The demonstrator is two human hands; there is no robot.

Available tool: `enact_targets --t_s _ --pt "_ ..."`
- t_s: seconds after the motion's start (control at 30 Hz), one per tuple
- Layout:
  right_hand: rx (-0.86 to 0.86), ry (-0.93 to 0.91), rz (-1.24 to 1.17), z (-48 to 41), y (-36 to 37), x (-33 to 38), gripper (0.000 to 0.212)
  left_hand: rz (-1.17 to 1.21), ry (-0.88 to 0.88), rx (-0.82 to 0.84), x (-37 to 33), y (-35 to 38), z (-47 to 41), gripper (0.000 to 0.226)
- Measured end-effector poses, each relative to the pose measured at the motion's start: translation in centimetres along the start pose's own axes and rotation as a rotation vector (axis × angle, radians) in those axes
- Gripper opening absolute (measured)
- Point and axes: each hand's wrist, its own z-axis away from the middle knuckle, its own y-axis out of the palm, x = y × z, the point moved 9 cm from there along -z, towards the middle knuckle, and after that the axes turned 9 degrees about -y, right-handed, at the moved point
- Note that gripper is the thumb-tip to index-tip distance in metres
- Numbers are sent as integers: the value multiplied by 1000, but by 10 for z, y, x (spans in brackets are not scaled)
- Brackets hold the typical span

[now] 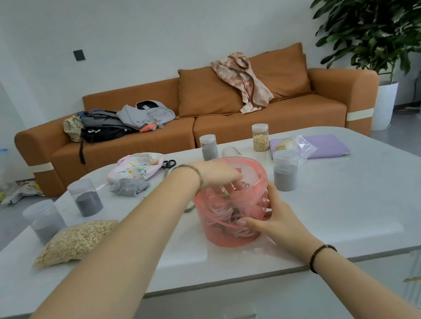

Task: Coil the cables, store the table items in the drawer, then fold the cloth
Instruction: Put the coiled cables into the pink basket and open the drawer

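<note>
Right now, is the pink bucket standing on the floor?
No, the pink bucket stands on the white table, with the right hand holding its side.

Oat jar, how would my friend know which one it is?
On the white table in front of the orange sofa, look along the far edge, behind and right of the pink bucket. The oat jar stands there. It alone holds pale oats; the other upright jars hold grey powder.
</note>
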Motion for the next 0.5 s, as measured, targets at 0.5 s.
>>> enact_targets --t_s 0.5 --pt "-41 25 -97 -2 14 3 78 1349 176 -476 99 47 -7 73"
